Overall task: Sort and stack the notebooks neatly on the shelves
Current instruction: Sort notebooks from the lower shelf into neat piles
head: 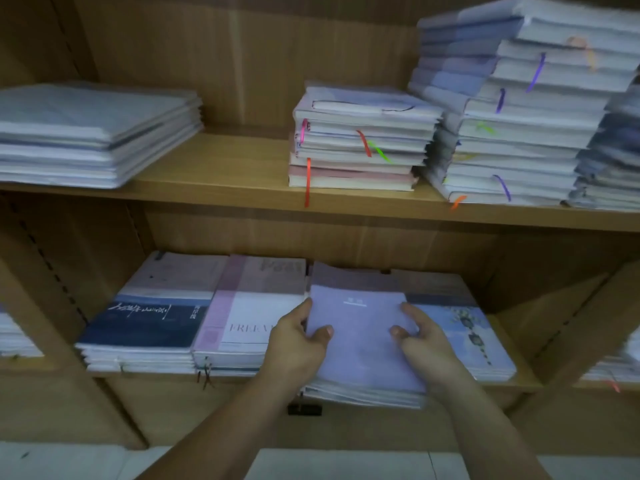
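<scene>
A stack of lilac-covered notebooks (362, 336) lies on the lower shelf (512, 355), its front sticking out past the shelf edge. My left hand (299, 344) grips its left side, thumb on the cover. My right hand (424, 339) grips the right side the same way. To the left lie a pink-and-white "FREE" notebook stack (242, 313) and a dark blue stack (149, 320). A light blue notebook stack with a dark ornament print (464, 327) lies to the right, partly under my right hand.
The upper shelf (221, 178) holds a flat wrapped stack (93, 133) at left, a stack with coloured ribbons (360, 140) in the middle and tall piles (512, 109) at right. Slanted side panels flank the lower bay. Pale floor shows below.
</scene>
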`<state>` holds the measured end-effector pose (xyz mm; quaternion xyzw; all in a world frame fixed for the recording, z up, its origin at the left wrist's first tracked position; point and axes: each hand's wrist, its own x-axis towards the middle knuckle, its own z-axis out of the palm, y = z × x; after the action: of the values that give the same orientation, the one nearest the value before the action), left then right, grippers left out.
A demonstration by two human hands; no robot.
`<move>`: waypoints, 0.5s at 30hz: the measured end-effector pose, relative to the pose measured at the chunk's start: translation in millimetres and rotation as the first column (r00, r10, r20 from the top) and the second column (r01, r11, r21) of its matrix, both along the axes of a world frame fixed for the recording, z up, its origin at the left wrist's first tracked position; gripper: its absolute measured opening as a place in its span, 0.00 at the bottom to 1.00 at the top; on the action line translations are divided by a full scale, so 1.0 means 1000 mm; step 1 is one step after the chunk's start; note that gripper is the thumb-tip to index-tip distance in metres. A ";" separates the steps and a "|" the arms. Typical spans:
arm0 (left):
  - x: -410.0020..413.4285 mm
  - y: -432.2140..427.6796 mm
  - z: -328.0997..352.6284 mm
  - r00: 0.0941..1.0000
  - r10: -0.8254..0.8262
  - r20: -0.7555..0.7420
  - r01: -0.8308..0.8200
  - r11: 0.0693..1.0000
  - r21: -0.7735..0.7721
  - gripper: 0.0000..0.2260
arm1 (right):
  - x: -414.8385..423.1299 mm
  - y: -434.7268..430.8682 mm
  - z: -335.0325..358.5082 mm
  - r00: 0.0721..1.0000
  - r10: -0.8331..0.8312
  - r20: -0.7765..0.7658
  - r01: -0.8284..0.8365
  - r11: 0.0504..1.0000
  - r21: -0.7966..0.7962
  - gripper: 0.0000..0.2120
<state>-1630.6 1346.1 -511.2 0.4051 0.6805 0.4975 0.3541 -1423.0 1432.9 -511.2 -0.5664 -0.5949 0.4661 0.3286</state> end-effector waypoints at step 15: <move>-0.005 -0.021 -0.004 0.759 -0.203 -0.619 0.172 0.979 -0.110 0.29 | -0.003 0.043 -0.013 0.959 0.078 0.274 -0.120 0.983 0.140 0.20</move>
<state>-1635.4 1325.5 -514.9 0.6050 0.7268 0.2804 0.1647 -1426.4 1476.0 -524.5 -0.5663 -0.6958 0.3536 0.2648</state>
